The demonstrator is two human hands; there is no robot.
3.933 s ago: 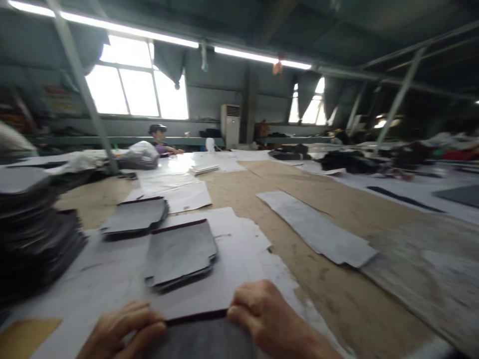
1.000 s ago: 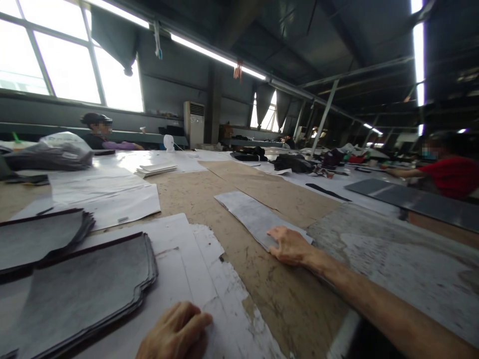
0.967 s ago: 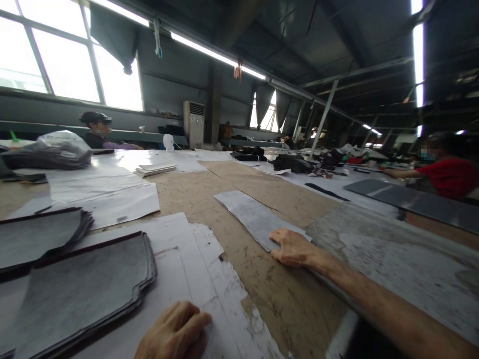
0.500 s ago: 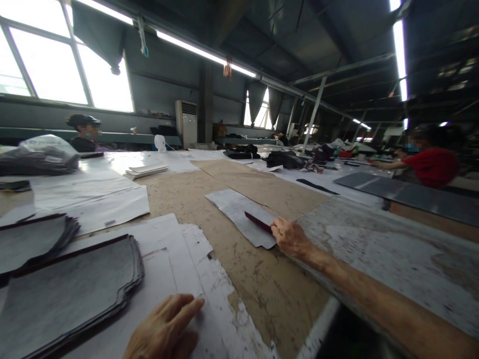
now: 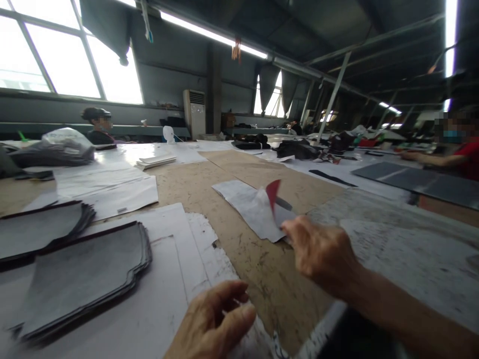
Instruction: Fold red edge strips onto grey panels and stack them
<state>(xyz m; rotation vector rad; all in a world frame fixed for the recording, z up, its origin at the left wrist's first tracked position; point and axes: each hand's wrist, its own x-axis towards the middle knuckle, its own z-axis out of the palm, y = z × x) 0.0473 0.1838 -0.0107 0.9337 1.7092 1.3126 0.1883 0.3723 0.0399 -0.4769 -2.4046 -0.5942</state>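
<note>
I have two bare hands in view over one wide work surface [image 5: 262,264], covered in brown and white paper. My right hand [image 5: 285,228] has its fingers narrowed in a pinch on one thin red-and-gray piece [image 5: 273,197]. Blurred by motion, that piece stands partly raised over the near end of a long pale gray panel [image 5: 239,199], which lies right of center on the brown paper. My left hand [image 5: 247,299] holds nothing that I can see; its thumb and fingers are curved and moderately apart, near the torn edge of the white paper [image 5: 160,309].

To the left are two stacks of gray pieces with dark edges, a nearer stack [image 5: 90,274] and a farther stack [image 5: 41,224]. Beyond them I see one small pile of white sheets [image 5: 157,160] and a clear plastic bag [image 5: 67,142] with dark material inside. On the right lie one narrow black strip [image 5: 331,178] and a large slate-gray board [image 5: 419,182].

The room is a dim workshop with two windows showing, one large and bright, one smaller. A white fan [image 5: 169,133] and a standing air conditioner [image 5: 195,115] are toward the back. One person [image 5: 98,124] is at back left; another person in red [image 5: 466,152] reaches in from the right.
</note>
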